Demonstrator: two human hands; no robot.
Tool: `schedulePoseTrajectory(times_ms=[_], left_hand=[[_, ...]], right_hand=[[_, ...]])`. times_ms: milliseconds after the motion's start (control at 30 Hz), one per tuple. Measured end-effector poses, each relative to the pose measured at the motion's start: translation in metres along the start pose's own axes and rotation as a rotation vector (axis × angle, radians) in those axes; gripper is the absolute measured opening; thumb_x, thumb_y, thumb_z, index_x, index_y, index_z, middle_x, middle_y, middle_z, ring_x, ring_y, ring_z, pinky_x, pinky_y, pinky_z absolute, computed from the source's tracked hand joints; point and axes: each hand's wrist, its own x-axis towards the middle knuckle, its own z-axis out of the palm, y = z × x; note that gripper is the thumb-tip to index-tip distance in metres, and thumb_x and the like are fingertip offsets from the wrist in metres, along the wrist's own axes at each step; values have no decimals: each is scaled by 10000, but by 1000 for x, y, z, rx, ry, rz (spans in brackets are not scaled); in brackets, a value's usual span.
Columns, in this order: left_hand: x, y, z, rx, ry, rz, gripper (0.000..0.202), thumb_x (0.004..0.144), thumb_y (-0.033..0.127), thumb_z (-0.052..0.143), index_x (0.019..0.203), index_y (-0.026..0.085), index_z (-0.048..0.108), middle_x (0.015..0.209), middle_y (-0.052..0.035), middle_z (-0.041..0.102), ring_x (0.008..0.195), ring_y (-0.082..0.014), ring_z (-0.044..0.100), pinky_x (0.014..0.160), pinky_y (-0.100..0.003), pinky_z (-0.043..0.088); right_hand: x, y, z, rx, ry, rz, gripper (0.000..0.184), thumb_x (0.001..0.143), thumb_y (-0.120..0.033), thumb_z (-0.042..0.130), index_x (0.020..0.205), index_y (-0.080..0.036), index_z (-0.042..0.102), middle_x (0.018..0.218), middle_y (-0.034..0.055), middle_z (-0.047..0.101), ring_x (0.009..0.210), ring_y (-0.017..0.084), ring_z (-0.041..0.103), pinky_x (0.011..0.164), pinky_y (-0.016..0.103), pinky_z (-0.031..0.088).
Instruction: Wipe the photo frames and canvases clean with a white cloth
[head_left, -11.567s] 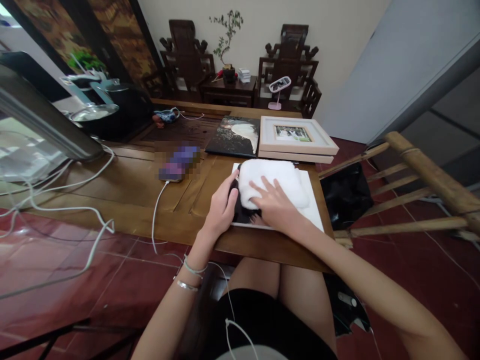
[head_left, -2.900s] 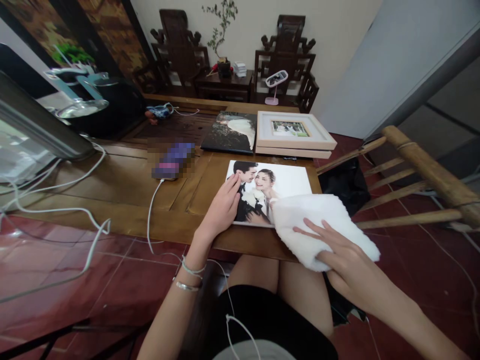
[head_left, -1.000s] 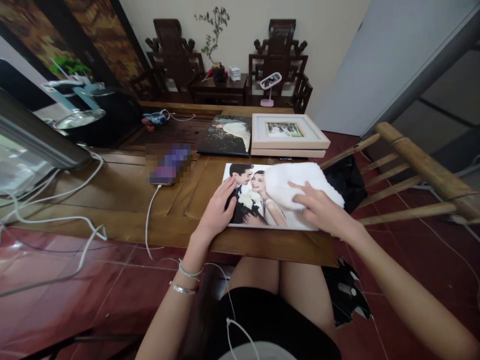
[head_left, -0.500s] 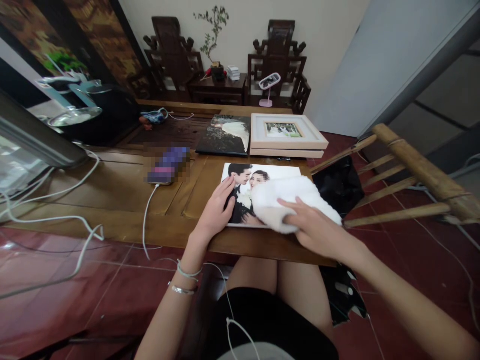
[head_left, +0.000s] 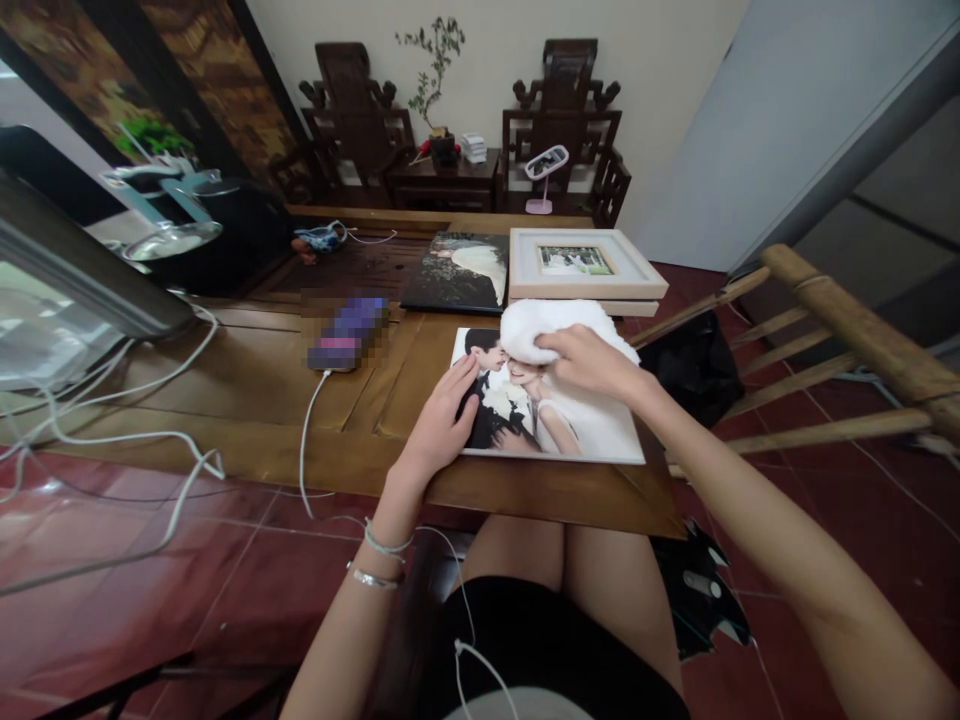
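A large photo print (head_left: 592,428) of a couple lies flat near the front edge of the wooden table (head_left: 247,375). My left hand (head_left: 441,425) rests on its left edge, fingers stretched flat. My right hand (head_left: 589,362) is closed on a fluffy white cloth (head_left: 541,326), bunched at the far edge of the print.
Behind the print are a dark photo board (head_left: 459,271) and stacked white picture frames (head_left: 583,267). A phone (head_left: 346,331) on a white cable lies to the left. A bamboo chair (head_left: 832,340) and a black bag (head_left: 694,365) stand at the right, with white cables (head_left: 127,430) at left.
My right hand has moved the cloth from the print's near right part up to its far edge and bunched it. My left hand has stayed on the left edge.
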Motion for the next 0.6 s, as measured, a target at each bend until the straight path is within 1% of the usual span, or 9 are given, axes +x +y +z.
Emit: schedulePoseTrajectory(times_ms=[67,100,133,167,233,333,433,500,600], left_hand=[[0,0,0,-3,-3,-9,479,938,242,374,1408,163,419,1499,-106,375,1404,-227,305,1172,-440,234],[1,0,0,-2,-7,-14,481,938,244,375,1409,153,418,1499,-113,372,1403,-233,306,1172,-445,233],[1,0,0,0,-13,-19,484,939,245,373,1410,142,415,1501,-120,367,1404,-237,304,1172,-451,230],[1,0,1,2,-20,-25,485,942,246,366,1412,133,411,1504,-126,360,1406,-237,299,1173,-455,227],[1,0,1,6,-24,-36,484,950,245,337,1412,117,407,1505,-131,356,1409,-227,292,1175,-455,222],[1,0,2,8,-7,-36,479,957,239,306,1403,104,418,1496,-134,371,1407,-213,298,1176,-440,225],[1,-1,2,4,-6,-30,474,955,230,313,1408,137,416,1502,-112,368,1406,-212,298,1174,-454,228],[1,-1,2,-5,-17,-22,475,954,221,314,1414,149,406,1508,-101,359,1409,-210,292,1176,-456,222],[1,-2,3,-15,-6,8,479,953,212,309,1418,144,400,1513,-100,350,1414,-198,281,1182,-436,213]], right_hand=[[-22,-20,11,-41,-10,24,333,703,-49,407,890,-160,660,912,107,694,845,255,619,766,352,419],[-36,-32,17,-61,-3,15,372,704,-42,420,962,-162,661,1010,123,684,961,277,609,854,404,418],[-50,-44,23,-86,39,19,434,690,-10,409,1013,-161,656,1117,134,660,1111,296,558,954,465,376],[-65,-57,28,-89,9,-17,488,669,15,402,1045,-169,653,1208,125,629,1228,306,482,1012,510,336],[-91,-79,36,-93,-36,-87,497,654,27,399,1022,-177,663,1357,104,540,1325,353,370,1045,605,274],[-114,-100,38,-72,-90,-149,456,662,11,417,993,-171,672,1415,112,484,1349,395,318,1041,652,258],[-108,-98,33,-43,-115,-154,492,667,17,407,1041,-174,664,1386,115,514,1338,374,347,1036,632,285],[-90,-88,28,-26,-118,-130,508,672,23,401,1063,-173,659,1332,128,558,1308,337,403,1037,583,310],[-51,-66,22,-48,-93,-54,462,706,7,409,1053,-162,662,1236,167,604,1219,305,497,1005,494,351]])
